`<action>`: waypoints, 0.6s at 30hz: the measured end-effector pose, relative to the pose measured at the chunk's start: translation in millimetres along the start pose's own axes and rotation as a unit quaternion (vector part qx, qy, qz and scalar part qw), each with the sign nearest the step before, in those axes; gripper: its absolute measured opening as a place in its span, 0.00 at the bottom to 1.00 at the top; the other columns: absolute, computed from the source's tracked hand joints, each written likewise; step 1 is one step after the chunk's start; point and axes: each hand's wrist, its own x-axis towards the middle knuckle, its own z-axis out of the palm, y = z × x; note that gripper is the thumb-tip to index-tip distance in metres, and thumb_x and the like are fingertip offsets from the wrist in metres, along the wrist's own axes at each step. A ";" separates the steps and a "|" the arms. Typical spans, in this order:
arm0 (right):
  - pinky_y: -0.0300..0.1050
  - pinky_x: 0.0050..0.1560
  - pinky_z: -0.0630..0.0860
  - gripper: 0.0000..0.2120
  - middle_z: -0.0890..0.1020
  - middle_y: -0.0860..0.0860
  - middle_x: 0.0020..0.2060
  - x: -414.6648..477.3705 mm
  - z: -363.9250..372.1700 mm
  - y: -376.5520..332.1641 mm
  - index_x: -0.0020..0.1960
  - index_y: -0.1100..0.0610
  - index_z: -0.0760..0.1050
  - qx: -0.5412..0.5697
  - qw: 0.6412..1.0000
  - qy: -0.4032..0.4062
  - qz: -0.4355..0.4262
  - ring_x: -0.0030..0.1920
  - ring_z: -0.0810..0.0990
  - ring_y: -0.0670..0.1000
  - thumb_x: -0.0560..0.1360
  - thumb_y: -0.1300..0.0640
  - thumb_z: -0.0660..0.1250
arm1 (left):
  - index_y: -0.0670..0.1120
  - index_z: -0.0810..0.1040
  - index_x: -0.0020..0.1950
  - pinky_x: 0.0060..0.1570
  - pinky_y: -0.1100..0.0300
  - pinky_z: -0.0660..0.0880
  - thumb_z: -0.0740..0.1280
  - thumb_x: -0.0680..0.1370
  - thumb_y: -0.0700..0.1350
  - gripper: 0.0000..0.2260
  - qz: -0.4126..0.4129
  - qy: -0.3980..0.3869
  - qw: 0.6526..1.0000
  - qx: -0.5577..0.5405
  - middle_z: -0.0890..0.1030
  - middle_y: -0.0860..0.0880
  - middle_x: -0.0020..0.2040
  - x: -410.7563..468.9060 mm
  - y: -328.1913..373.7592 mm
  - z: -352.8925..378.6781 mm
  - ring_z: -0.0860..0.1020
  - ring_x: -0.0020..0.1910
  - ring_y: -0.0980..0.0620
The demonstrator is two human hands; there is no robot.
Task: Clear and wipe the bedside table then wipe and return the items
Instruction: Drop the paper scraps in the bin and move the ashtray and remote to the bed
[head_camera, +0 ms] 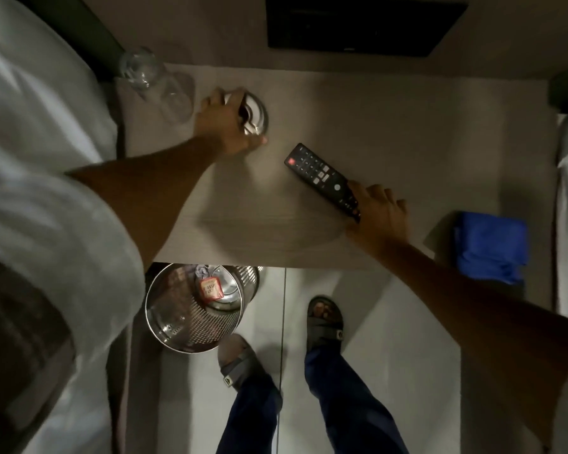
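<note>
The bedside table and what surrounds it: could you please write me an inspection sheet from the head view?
Surface: pale wood-grain bedside table, partly cleared.
Job's things: round shiny metal dish; black TV remote control; two clear drinking glasses at the far left corner; folded blue cloth at the right edge.
Clutter: nothing seen on the table.
Hands: left hand gripping the dish; right hand closed on the remote's near end.
Cables: nothing seen.
Surroundings: perforated steel waste bin on the floor holding a red-labelled packet; white bedding to the left; dark wall panel behind.
</note>
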 end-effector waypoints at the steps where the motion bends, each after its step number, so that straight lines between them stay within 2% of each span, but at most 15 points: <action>1: 0.59 0.57 0.70 0.33 0.75 0.59 0.59 -2.4 0.0 -2.4 0.70 0.52 0.62 0.004 1.000 0.004 -0.003 0.59 0.73 0.61 0.67 0.56 0.68 | 0.51 0.58 0.78 0.71 0.43 0.63 0.76 0.67 0.60 0.46 0.003 0.009 1.000 -0.023 0.59 0.38 0.76 -10.8 -0.5 4.7 0.60 0.73 0.35; 5: 0.58 0.55 0.72 0.29 0.76 0.60 0.58 -12.9 -0.2 -15.6 0.70 0.54 0.62 0.023 1.000 -0.002 0.000 0.57 0.75 0.62 0.70 0.54 0.66 | 0.51 0.65 0.74 0.68 0.46 0.69 0.79 0.61 0.58 0.45 0.015 0.023 0.996 -0.089 0.66 0.39 0.71 -74.1 -7.8 30.1 0.67 0.68 0.37; 8: 0.56 0.53 0.73 0.27 0.77 0.59 0.57 -23.6 -6.9 -35.7 0.67 0.54 0.63 0.046 0.999 -0.010 -0.001 0.56 0.76 0.62 0.70 0.53 0.66 | 0.52 0.65 0.73 0.68 0.48 0.69 0.78 0.62 0.60 0.43 0.011 0.053 0.993 -0.109 0.67 0.41 0.71 -128.0 -13.7 37.8 0.66 0.69 0.40; 11: 0.56 0.53 0.73 0.24 0.77 0.58 0.58 -28.4 -21.4 -71.2 0.65 0.54 0.64 0.082 0.996 -0.008 -0.028 0.57 0.75 0.61 0.71 0.54 0.67 | 0.50 0.67 0.73 0.68 0.48 0.66 0.76 0.64 0.63 0.42 -0.014 0.123 0.986 -0.114 0.67 0.41 0.72 -172.9 -25.8 24.3 0.65 0.70 0.40; 13: 0.56 0.54 0.73 0.23 0.78 0.57 0.57 -33.8 -32.6 -107.8 0.63 0.55 0.64 0.108 0.992 -0.007 -0.068 0.57 0.75 0.61 0.71 0.55 0.67 | 0.47 0.70 0.71 0.66 0.47 0.68 0.73 0.64 0.65 0.41 -0.015 0.187 0.976 -0.109 0.69 0.39 0.70 -202.4 -41.6 6.1 0.68 0.67 0.39; 16: 0.55 0.50 0.75 0.18 0.79 0.57 0.50 -44.2 -47.7 -172.0 0.57 0.57 0.67 0.150 0.982 0.031 -0.113 0.52 0.77 0.61 0.70 0.55 0.67 | 0.45 0.71 0.71 0.64 0.47 0.68 0.69 0.65 0.67 0.40 -0.015 0.250 0.963 -0.099 0.71 0.38 0.67 -239.4 -72.3 -29.5 0.69 0.64 0.39; 18: 0.54 0.46 0.75 0.16 0.79 0.59 0.47 -55.2 -56.2 -226.7 0.54 0.58 0.69 0.174 0.971 0.052 -0.156 0.48 0.77 0.62 0.70 0.55 0.68 | 0.44 0.72 0.70 0.62 0.48 0.69 0.70 0.66 0.66 0.39 -0.030 0.304 0.949 -0.079 0.72 0.38 0.65 -268.7 -105.6 -58.5 0.71 0.62 0.38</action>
